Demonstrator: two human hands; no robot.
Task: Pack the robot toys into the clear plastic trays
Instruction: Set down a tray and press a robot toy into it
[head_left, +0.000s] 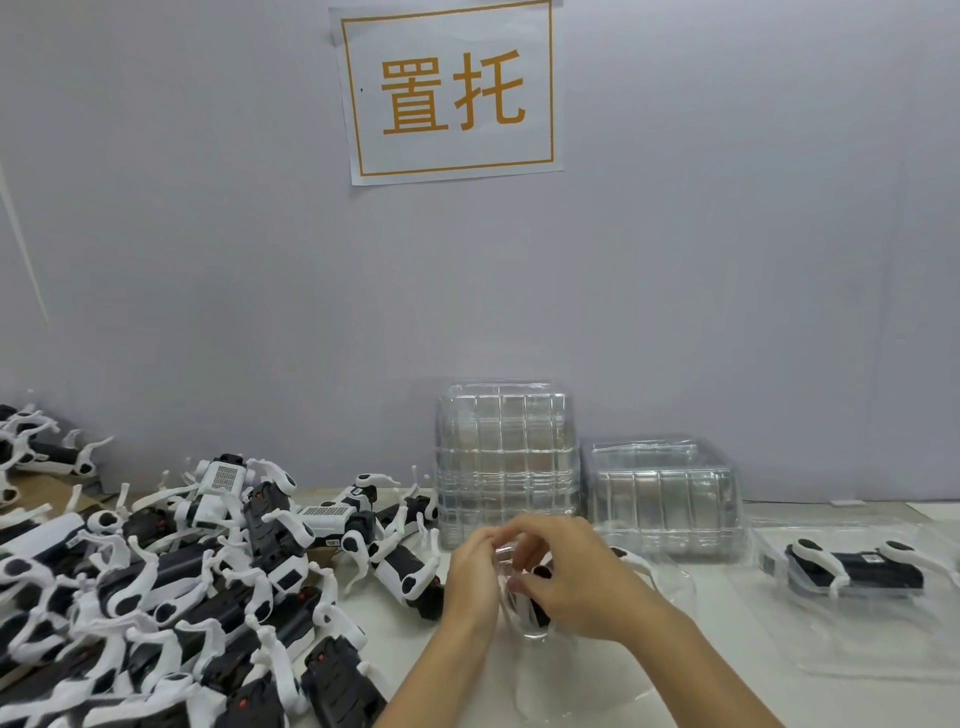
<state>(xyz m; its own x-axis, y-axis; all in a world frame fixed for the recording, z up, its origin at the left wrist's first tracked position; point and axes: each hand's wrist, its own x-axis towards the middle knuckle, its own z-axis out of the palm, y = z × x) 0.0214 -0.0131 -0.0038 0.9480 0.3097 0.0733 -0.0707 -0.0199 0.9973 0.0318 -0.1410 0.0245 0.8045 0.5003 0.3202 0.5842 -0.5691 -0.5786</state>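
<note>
My left hand (470, 577) and my right hand (576, 577) meet at the table's middle, fingers curled on a clear plastic tray (524, 623) that holds a black and white robot toy (540, 605), mostly hidden behind my hands. A big heap of black and white robot toys (171, 587) covers the table's left side. At the right lies a packed clear tray (862, 618) with one robot toy (857, 571) inside it.
Two stacks of empty clear trays stand against the wall: a tall stack (506, 457) behind my hands and a lower stack (662, 493) to its right. A paper sign (449, 91) hangs on the grey wall. The white table (701, 691) shows at the front right.
</note>
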